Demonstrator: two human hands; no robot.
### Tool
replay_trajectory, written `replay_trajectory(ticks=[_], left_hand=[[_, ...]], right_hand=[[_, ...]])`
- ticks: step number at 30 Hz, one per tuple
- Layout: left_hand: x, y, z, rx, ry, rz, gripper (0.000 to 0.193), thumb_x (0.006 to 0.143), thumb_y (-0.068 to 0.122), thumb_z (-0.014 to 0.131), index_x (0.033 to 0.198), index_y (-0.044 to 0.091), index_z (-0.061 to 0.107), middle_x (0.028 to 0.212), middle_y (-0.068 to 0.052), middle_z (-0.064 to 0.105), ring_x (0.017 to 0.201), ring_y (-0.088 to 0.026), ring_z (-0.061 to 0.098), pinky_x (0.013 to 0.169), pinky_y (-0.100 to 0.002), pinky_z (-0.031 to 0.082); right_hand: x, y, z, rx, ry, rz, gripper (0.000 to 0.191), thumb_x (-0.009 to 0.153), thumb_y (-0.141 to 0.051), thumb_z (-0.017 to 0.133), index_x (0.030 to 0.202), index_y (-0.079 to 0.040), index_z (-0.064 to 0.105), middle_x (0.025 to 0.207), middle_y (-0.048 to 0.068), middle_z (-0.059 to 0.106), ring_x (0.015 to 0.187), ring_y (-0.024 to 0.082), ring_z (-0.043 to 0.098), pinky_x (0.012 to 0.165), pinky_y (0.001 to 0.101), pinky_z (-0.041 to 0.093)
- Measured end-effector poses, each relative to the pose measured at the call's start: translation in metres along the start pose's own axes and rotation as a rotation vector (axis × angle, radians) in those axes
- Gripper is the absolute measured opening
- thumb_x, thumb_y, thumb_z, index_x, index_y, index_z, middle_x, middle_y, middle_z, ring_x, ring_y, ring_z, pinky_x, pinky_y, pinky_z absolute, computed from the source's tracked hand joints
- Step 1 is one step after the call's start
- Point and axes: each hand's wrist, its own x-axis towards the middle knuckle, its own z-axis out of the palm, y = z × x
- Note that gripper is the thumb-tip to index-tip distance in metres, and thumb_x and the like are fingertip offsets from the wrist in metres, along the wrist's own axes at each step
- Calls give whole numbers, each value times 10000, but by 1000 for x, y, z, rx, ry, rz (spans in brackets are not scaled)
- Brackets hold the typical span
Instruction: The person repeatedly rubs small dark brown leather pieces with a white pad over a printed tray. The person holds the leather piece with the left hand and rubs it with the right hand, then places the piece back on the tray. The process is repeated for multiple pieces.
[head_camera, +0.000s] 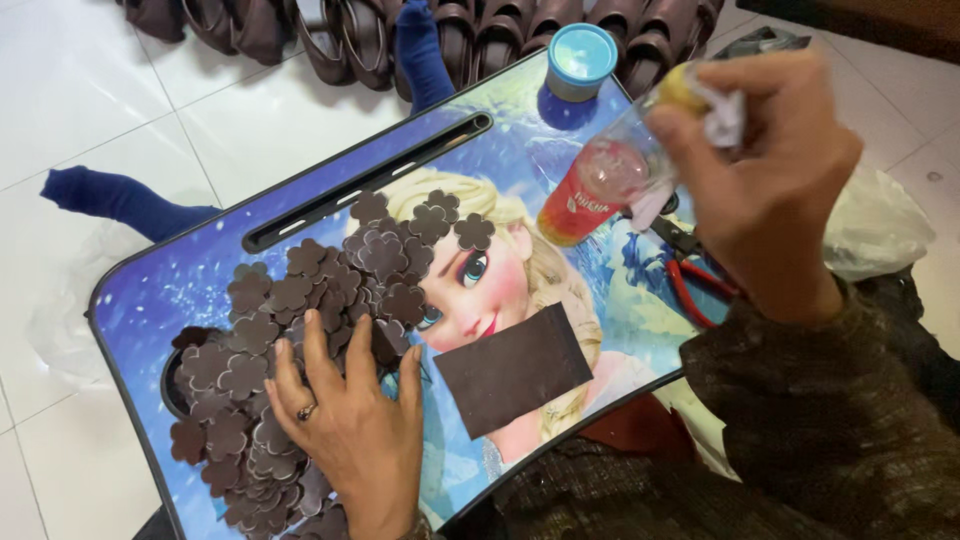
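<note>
The left hand (345, 430) lay flat, fingers spread, on the brown flower cut-outs (300, 330), while the right hand (770, 180), raised well apart, gripped a tilted bottle (600, 190).

Home craft corner, white tiled floor (90, 80), cartoon lap tray (300, 200), stacked brown sandals (480, 40)

Blue lap tray (200, 270) with brown flower cutouts (290, 330), brown rectangle (512, 368), pliers (690, 275)

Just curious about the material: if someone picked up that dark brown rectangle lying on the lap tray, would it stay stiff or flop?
The brown rectangle looks thin and lies flat, so it probably bends somewhat. It seems light, like the flower cutouts beside it. A push would likely slide it across the glossy tray.
</note>
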Motion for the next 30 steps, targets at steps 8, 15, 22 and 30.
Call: replay_trajectory(ticks=[8,15,22,30], left_hand=[[-4,-10,8,-43,78,55,532,874,467,836,1277,143,715,1541,-116,536,1490,-393,373,1248,-605,284],[-2,-9,2,-140,62,97,522,845,424,867,1256,134,730,1537,-130,538,1500,-421,355,1264,-605,257],[-22,31,-8,-323,-129,162,534,768,419,840,1205,145,698,1461,-136,530,1439,-423,371,1185,-649,223],[-45,37,-14,-321,-197,112,589,806,387,810,1310,120,663,1425,-114,540,1397,-400,392,1155,-668,215]], right_hand=[[-63,69,15,1186,254,743,145,1136,-146,586,1198,-15,574,1137,125,673,1045,221,709,999,396,591],[-83,67,21,1116,287,967,169,1079,-177,583,1168,-33,578,1094,117,684,938,200,722,835,342,596],[-45,33,-17,361,27,39,231,1163,17,648,1340,29,501,1160,157,620,1010,179,689,900,279,599],[-12,-30,-17,-216,-250,-392,265,1039,21,638,1289,31,552,1151,179,652,1040,234,702,895,308,585]])
